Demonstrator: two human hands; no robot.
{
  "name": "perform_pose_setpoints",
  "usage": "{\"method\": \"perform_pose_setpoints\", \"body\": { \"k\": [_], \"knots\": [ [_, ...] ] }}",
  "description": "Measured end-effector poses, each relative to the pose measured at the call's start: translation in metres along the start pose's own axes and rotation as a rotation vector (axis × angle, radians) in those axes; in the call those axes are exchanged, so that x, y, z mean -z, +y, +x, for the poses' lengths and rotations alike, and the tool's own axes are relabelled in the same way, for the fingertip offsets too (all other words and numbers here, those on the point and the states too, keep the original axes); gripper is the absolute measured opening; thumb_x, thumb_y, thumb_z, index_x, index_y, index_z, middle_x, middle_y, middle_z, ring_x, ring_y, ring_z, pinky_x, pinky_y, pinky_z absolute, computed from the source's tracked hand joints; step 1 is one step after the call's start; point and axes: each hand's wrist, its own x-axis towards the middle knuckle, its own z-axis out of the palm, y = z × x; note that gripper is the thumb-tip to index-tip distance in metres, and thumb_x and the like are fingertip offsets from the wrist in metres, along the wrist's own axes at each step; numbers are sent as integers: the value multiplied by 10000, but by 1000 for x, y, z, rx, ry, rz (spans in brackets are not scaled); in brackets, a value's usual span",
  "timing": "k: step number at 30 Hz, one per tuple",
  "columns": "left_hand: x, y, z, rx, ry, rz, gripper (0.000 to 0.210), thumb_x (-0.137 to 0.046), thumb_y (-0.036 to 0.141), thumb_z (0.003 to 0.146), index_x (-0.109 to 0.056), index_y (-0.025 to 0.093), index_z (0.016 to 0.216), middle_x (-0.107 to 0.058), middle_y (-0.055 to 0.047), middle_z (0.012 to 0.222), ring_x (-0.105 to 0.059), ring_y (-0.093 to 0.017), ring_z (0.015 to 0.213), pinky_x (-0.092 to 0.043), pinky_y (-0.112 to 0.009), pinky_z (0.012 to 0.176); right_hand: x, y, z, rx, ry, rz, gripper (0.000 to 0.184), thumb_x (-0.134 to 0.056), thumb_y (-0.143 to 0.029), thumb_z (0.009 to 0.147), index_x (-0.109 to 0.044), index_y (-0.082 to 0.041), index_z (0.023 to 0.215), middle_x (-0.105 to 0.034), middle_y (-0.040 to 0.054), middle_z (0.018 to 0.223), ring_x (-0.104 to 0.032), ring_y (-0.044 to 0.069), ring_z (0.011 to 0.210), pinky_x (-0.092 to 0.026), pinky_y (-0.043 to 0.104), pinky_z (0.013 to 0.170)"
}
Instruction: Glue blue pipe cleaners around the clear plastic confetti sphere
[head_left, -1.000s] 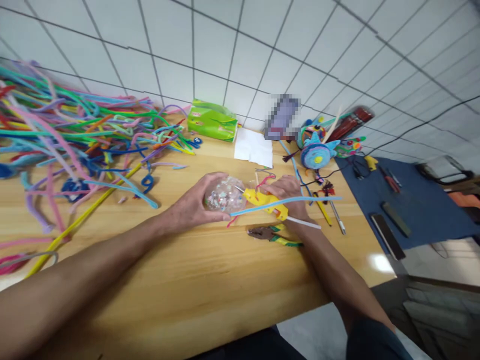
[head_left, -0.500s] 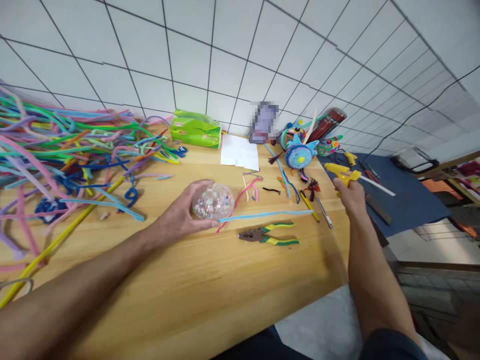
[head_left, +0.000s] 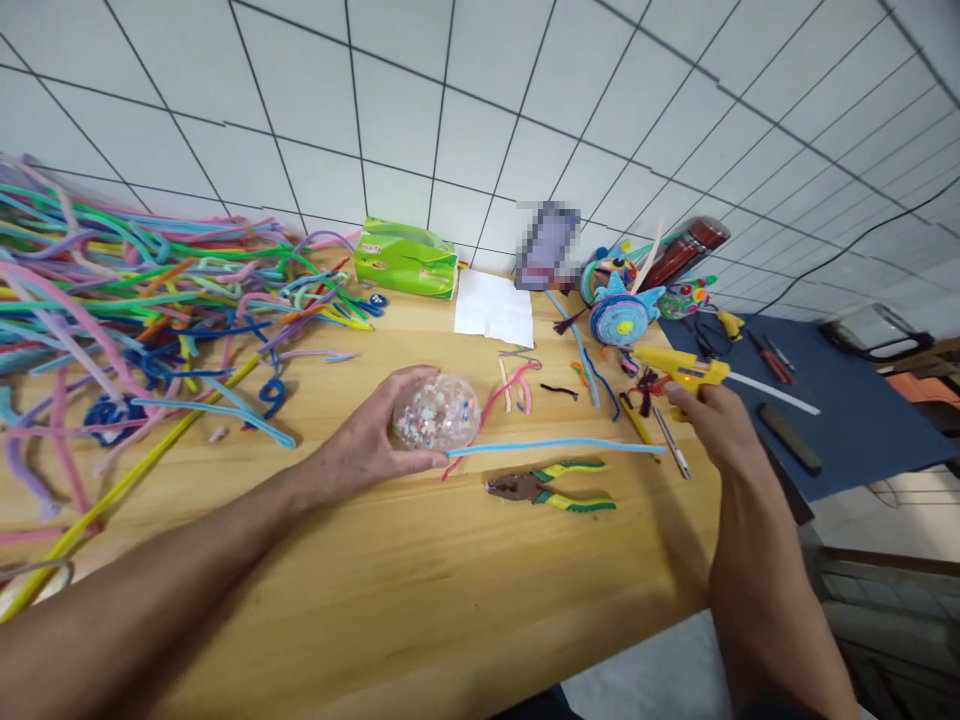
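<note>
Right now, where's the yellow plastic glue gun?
At the head view's right, the right hand holds the glue gun, right of the green-and-yellow-handled pliers.

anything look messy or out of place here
Mainly the pipe cleaners at picture left: they lie in a tangled heap, ends sticking out every way. A pixelated patch by the wall obscures something. The clear ball and yellow glue gun show no obvious damage.

One head-worn camera looks down and forward from close above the light-brown wooden desk, facing the white tiled wall beyond.
</note>
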Motion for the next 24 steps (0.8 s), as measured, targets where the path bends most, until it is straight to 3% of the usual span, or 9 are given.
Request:
{"method": "perform_pose_setpoints", "body": {
  "k": [3, 6, 10, 15, 18, 20, 24],
  "knots": [
    [1, 1, 0, -1, 0, 6, 904, -902, 487, 794, -435, 269, 1536, -507, -153, 1595, -500, -363, 1518, -398, -576, 1299, -32, -38, -7, 110, -72, 28, 466, -638, -619, 852, -769, -182, 949, -746, 89, 847, -648, 244, 743, -513, 362, 701],
    [0, 0, 0, -14, 2, 6, 902, -903, 484, 794, -437, 270, 1536, -509, -155, 1594, -508, -357, 1513, -407, -574, 1294, -68, -70, 2, 204, -49, 5, 398, -615, -544, 867, -745, -183, 974, -771, 135, 960, -681, 290, 881, -535, 407, 824],
    [-1, -2, 0, -49, 3, 4, 899, -905, 482, 793, -445, 260, 1533, -506, -162, 1605, -510, -352, 1514, -413, -567, 1291, -94, -84, 13, 214, -47, -15, 375, -609, -518, 865, -709, -164, 935, -759, 187, 972, -667, 316, 906, -539, 454, 864],
    [-1, 0, 2, -43, 9, -2, 913, -907, 487, 784, -445, 251, 1535, -537, -155, 1573, -543, -348, 1484, -423, -557, 1287, -88, -73, 3, 253, -44, 0, 426, -584, -525, 880, -704, -150, 1041, -752, 179, 1040, -650, 289, 914, -547, 442, 874],
    [-1, 3, 3, -42, 9, 16, 903, -903, 485, 781, -451, 237, 1522, -534, -157, 1570, -537, -348, 1488, -424, -546, 1287, -73, -66, -25, 288, 9, -7, 485, -640, -579, 860, -717, -143, 1059, -732, 164, 1006, -642, 291, 895, -556, 466, 855],
    [0, 5, 4, -46, 1, 30, 892, -902, 472, 780, -454, 231, 1513, -523, -161, 1580, -530, -346, 1495, -419, -541, 1291, -66, -68, -51, 388, 58, 4, 522, -697, -598, 857, -727, -147, 1119, -722, 141, 976, -640, 280, 852, -564, 483, 833],
    [0, 5, 5, -55, 2, 41, 891, -900, 465, 773, -456, 221, 1506, -528, -169, 1574, -541, -349, 1481, -426, -548, 1282, -68, -104, -105, 637, -292, 345, 540, -757, -468, 933, -652, -234, 1408, -746, 65, 999, -670, 202, 794, -589, 381, 755]
  ]
}}
